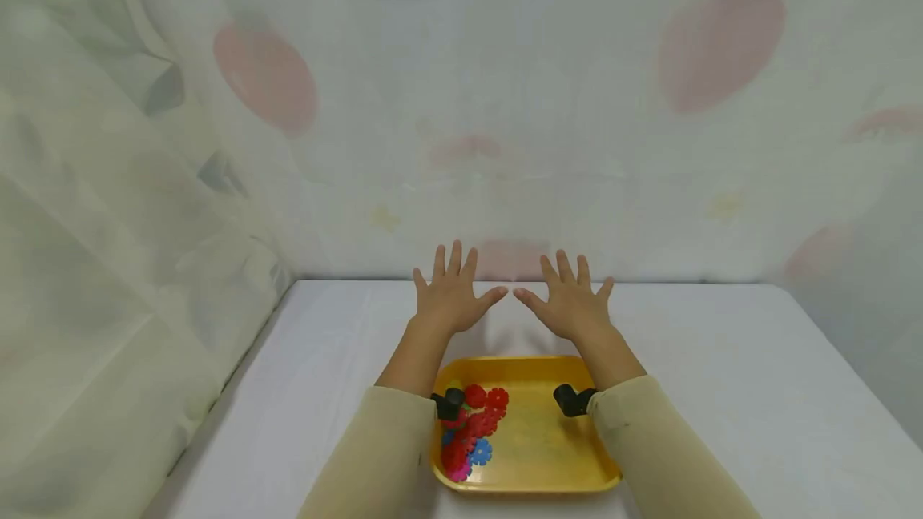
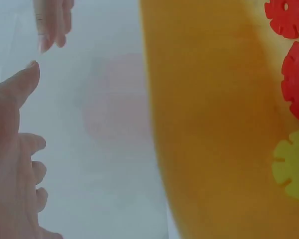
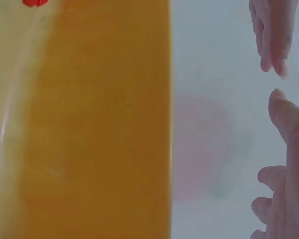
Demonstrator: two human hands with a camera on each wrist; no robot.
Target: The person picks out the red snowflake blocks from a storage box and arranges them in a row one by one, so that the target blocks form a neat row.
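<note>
I hold my left hand (image 1: 450, 299) and right hand (image 1: 570, 304) flat, fingers spread wide, gripping nothing, thumbs nearly touching. The yellow tray (image 1: 548, 455) lies at 6 o'clock from them, with plastic snowflake discs (image 1: 472, 427) in its 9 o'clock part.

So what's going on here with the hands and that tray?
A person holds both hands spread, palms down, over a white table, past a yellow tray. The left hand and right hand hold nothing, their thumb tips nearly meeting. The snowflake pieces, mostly red, with some blue and pink, lie untouched in the tray's left side.
</note>
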